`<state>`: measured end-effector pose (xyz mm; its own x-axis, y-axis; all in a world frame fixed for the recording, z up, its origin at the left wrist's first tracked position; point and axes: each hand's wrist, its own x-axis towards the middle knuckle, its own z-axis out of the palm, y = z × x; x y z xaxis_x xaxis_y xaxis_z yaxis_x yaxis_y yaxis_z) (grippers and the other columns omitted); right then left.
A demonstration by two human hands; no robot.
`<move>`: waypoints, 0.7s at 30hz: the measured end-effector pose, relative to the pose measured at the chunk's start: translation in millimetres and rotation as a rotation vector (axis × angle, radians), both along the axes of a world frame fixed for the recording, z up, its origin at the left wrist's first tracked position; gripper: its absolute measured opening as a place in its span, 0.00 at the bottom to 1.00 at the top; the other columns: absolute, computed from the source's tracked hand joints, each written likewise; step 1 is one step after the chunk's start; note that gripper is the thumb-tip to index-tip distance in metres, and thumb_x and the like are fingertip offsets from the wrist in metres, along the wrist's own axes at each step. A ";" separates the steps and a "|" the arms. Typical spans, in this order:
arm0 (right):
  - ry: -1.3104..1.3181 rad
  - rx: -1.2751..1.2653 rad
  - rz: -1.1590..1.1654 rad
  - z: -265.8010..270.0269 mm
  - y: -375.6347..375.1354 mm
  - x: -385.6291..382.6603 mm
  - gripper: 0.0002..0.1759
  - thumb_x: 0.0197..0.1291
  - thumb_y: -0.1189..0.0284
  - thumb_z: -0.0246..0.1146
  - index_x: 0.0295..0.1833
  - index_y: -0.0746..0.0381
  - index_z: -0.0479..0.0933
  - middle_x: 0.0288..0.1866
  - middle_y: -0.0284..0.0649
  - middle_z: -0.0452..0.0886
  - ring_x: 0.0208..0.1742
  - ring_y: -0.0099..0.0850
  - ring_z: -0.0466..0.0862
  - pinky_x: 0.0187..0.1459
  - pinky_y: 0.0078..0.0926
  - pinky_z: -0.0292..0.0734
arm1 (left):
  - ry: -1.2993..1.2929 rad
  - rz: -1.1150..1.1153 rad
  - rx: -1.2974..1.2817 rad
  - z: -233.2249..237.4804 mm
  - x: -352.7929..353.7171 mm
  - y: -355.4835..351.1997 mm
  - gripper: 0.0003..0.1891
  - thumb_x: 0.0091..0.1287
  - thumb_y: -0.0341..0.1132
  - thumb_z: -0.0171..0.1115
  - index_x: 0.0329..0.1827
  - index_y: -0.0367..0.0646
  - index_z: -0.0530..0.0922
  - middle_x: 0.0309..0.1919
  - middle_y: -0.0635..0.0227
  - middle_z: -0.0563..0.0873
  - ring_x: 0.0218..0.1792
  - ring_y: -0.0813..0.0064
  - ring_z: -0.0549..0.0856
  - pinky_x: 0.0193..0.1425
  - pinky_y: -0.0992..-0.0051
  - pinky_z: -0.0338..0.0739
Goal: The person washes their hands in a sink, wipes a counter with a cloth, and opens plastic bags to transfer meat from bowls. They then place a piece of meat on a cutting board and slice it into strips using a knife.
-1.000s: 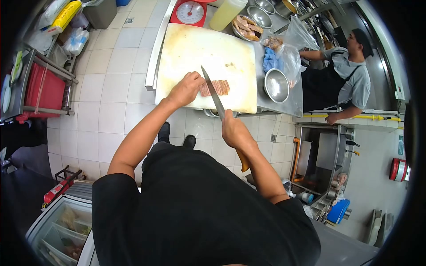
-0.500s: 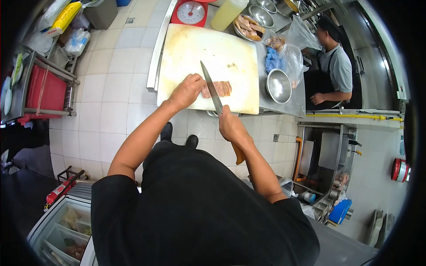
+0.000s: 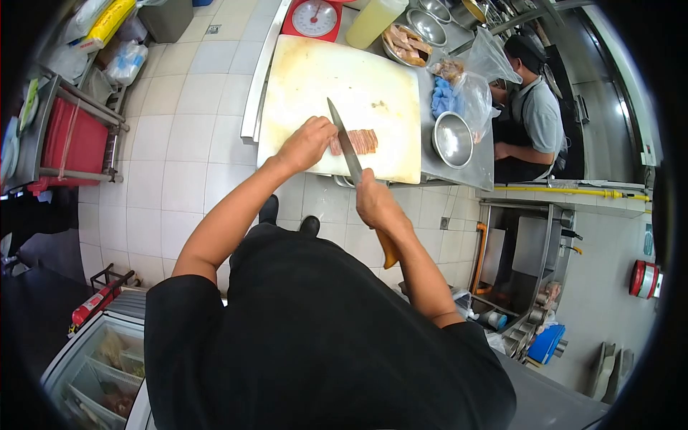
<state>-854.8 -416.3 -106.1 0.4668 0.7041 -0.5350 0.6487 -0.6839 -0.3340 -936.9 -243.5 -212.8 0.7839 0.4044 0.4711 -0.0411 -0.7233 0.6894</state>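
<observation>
On the white cutting board (image 3: 315, 68) lies a short row of thin meat slices (image 3: 365, 141), side by side near the front edge. My right hand (image 3: 380, 204) is wrapped around the orange-brown handle of a long knife (image 3: 348, 147), its blade slanting up and left across the left part of the meat. Curled fingers of my left hand (image 3: 307, 145) press on the left end of the meat, right beside the blade. Those fingertips are partly hidden.
A steel bowl (image 3: 452, 140), blue cloth (image 3: 444, 97) and a bowl of meat pieces (image 3: 406, 46) stand right of the board. Behind it are a red scale (image 3: 312, 19) and a bottle of yellowish liquid (image 3: 373, 23). A person (image 3: 534, 107) works at the right.
My hands and the knife keep nearly the same place over the meat, while the view shifts slightly. The person at the right has turned more toward the counter, and their lower hand has moved.
</observation>
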 end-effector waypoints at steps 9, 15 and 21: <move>-0.037 -0.039 0.029 -21.1 -11.6 -21.2 0.11 0.61 0.78 0.44 0.47 0.74 0.60 0.34 0.73 0.76 0.39 0.66 0.79 0.45 0.57 0.72 | -0.007 -0.017 0.015 -3.9 -1.3 3.9 0.06 0.59 0.22 0.59 0.39 0.37 0.77 0.35 0.60 0.78 0.40 0.59 0.77 0.47 0.67 0.73; -0.008 -0.044 -0.001 6.5 1.3 -6.2 0.09 0.64 0.76 0.45 0.44 0.71 0.59 0.32 0.72 0.76 0.37 0.65 0.79 0.41 0.58 0.71 | -0.007 -0.061 -0.002 -5.3 -1.1 8.3 0.06 0.58 0.22 0.59 0.38 0.37 0.77 0.34 0.61 0.78 0.40 0.59 0.77 0.48 0.67 0.74; -0.032 -0.101 0.021 12.0 -12.6 -20.4 0.13 0.61 0.79 0.44 0.49 0.74 0.60 0.32 0.72 0.77 0.36 0.65 0.80 0.41 0.56 0.73 | -0.017 -0.049 -0.010 -1.1 -1.3 5.7 0.04 0.59 0.22 0.59 0.36 0.37 0.77 0.34 0.61 0.78 0.39 0.59 0.77 0.47 0.67 0.74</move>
<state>-875.3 -428.9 -94.1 0.4702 0.6572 -0.5891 0.6726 -0.6990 -0.2429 -938.2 -237.8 -213.9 0.7948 0.3702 0.4808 -0.0885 -0.7131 0.6954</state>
